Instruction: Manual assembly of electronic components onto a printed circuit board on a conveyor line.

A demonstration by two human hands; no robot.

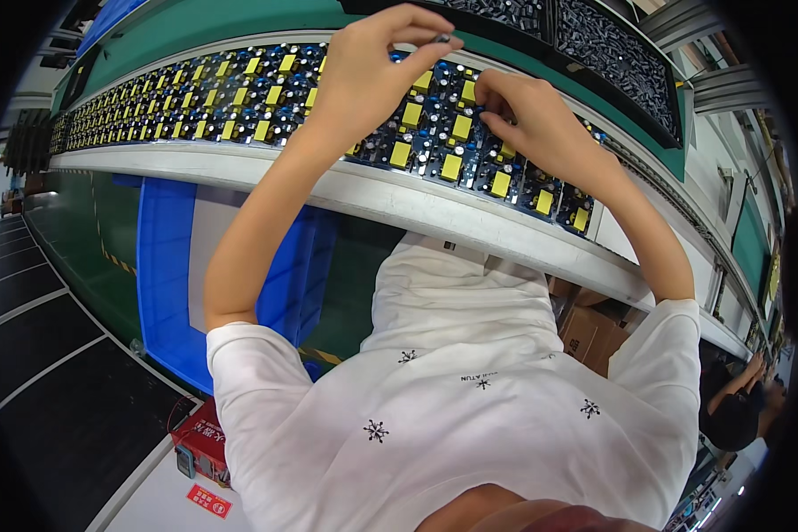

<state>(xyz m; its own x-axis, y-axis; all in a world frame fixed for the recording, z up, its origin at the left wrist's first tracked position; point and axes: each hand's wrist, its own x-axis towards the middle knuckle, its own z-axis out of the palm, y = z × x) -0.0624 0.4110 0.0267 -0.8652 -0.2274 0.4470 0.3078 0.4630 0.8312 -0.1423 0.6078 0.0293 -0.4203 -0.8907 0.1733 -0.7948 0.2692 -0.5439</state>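
Observation:
My left hand (368, 75) is raised over the far side of the conveyor line, its thumb and fingers closed on a small dark electronic component (441, 39). Below and around it runs a long row of circuit boards (426, 146), dark blue and crowded with yellow block-shaped parts, silver-topped cylinders and other small components. Low over the boards toward the right, my right hand (541, 120) has its fingertips pinched at the parts on one board. Whatever lies between those fingertips is hidden.
Black bins of small dark components (616, 66) stand beyond the line. A pale rail (399, 199) edges the near side. Below it at left is a blue plastic bin (168, 284); a cardboard box (590, 337) sits under the line. Another person (736, 408) is at far right.

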